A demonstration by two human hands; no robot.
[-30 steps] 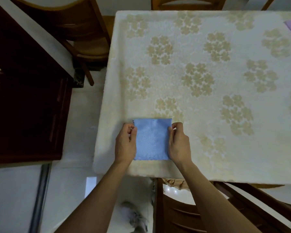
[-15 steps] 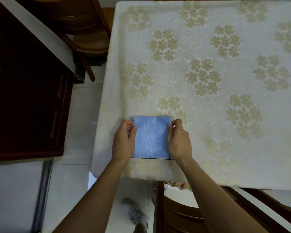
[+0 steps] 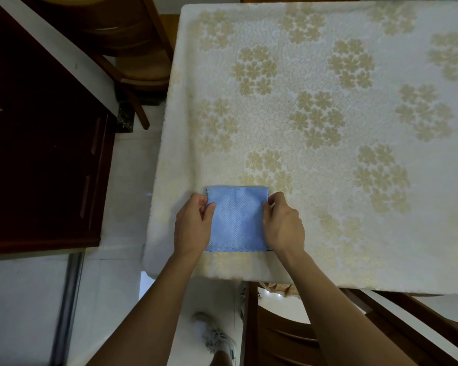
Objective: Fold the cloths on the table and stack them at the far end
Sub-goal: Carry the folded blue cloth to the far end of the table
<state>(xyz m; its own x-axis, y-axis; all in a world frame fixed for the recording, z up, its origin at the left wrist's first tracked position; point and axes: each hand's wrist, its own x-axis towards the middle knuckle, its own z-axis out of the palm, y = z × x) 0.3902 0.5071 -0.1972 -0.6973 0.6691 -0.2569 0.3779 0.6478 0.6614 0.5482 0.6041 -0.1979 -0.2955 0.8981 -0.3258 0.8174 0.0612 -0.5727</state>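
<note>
Blue cloth [image 3: 237, 219] folded square at table's [image 3: 328, 233] near edge | left hand [image 3: 193, 225] and right hand [image 3: 283, 223] pinch its side edges | seemingly mid-fold | next: carry to far end.

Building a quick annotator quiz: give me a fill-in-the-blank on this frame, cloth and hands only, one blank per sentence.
1. The folded cloth near the table's near edge is ____ in colour.
2. The left hand pinches the cloth's ____ edge.
3. The right hand pinches the cloth's ____ edge.
4. The cloth lies ____ on the floral tablecloth, not lifted.

Missing words: blue; left; right; flat
</note>
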